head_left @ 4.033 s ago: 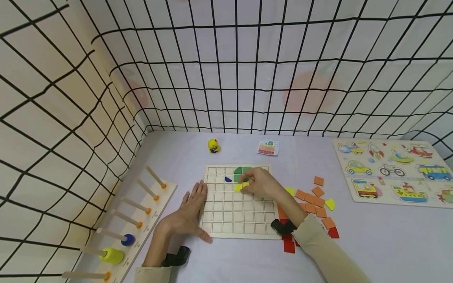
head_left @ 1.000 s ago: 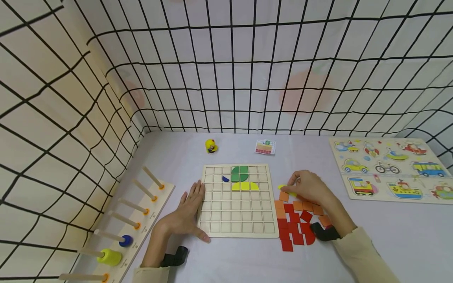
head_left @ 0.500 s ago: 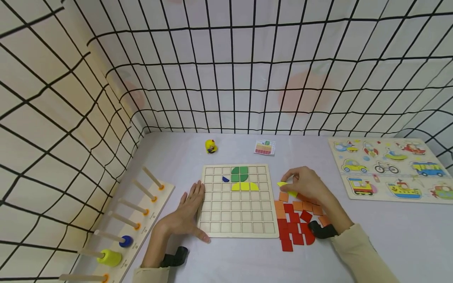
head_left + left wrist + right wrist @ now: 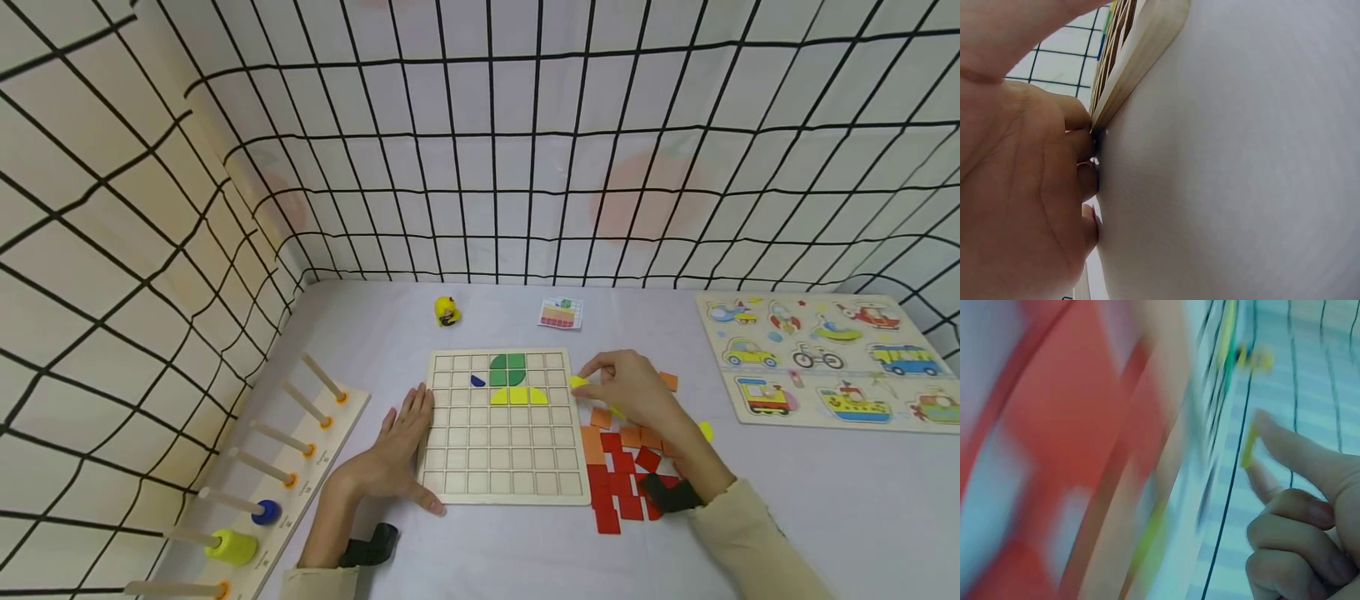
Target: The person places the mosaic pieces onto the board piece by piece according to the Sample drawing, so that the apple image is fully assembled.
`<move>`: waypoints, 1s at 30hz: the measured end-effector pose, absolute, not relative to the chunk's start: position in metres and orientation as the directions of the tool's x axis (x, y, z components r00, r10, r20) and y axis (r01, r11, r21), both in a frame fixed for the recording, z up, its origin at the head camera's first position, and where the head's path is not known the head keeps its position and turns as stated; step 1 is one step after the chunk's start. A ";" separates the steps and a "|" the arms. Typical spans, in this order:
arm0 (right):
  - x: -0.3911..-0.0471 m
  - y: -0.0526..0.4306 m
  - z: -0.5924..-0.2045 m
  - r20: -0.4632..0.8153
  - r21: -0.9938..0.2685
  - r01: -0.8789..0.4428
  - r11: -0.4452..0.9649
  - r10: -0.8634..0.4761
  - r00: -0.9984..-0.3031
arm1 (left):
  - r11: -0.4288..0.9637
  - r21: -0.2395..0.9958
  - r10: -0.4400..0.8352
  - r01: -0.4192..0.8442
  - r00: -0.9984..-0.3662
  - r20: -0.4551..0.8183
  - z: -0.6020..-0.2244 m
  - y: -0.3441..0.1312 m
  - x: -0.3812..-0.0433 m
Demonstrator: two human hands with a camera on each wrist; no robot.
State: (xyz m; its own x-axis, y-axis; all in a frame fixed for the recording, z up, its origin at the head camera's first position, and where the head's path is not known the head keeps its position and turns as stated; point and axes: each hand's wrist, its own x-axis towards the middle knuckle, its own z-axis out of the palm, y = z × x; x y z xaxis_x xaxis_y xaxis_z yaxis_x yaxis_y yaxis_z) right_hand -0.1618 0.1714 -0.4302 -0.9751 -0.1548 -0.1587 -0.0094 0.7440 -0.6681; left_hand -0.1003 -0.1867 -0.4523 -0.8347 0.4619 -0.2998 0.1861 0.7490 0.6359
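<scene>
My right hand [image 4: 628, 385] pinches a yellow tile [image 4: 577, 382] between thumb and forefinger, just off the right edge of the wooden grid board [image 4: 491, 450]. In the right wrist view the pinched tile appears edge-on between the fingertips. My left hand [image 4: 390, 450] lies with straight fingers along the board's left edge, thumb near its lower corner. On the board sit green tiles [image 4: 507, 370] in a leaf-like shape, a row of yellow tiles [image 4: 518, 396] beneath them, and one small blue piece [image 4: 477, 381].
Right of the board lie loose red tiles [image 4: 621, 483] and orange tiles [image 4: 592, 446]. A pattern card [image 4: 561, 313] and a yellow duck [image 4: 447, 311] are behind it. A picture puzzle [image 4: 832, 358] is far right, a peg stand [image 4: 300, 475] left. Black netting surrounds the table.
A third yellow tile has joined the row on the board since the earliest frame. My right hand has picked up another yellow tile from the pile and moved left. The left hand stays put.
</scene>
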 end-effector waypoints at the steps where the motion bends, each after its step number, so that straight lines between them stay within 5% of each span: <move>1: -0.162 0.160 -0.428 -0.154 -0.684 -0.026 0.729 -0.179 -0.972 | 0.749 0.636 0.461 0.185 -0.835 -0.300 -0.453 -0.187 -0.100; 7: -0.163 0.082 -0.428 -0.099 -0.690 -0.160 0.706 -0.311 -0.945 | 0.748 0.639 0.457 0.181 -0.838 -0.298 -0.453 -0.187 -0.100; 12: -0.166 0.045 -0.436 -0.080 -0.651 -0.151 0.744 -0.265 -0.961 | 0.744 0.644 0.459 0.180 -0.837 -0.296 -0.452 -0.187 -0.100; 30: -0.170 0.044 -0.441 -0.102 -0.692 -0.097 0.715 -0.230 -0.968 | 0.734 0.656 0.484 0.178 -0.815 -0.320 -0.452 -0.192 -0.101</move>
State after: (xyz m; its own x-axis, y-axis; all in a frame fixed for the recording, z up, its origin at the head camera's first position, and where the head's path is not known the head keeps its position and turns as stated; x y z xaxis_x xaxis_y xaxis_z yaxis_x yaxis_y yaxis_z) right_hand -0.1703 0.0440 -0.4411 -0.9679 -0.2297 -0.1018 -0.0969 0.7150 -0.6924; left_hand -0.1009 -0.1917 -0.4522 -0.8146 0.4839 -0.3198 0.1784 0.7337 0.6556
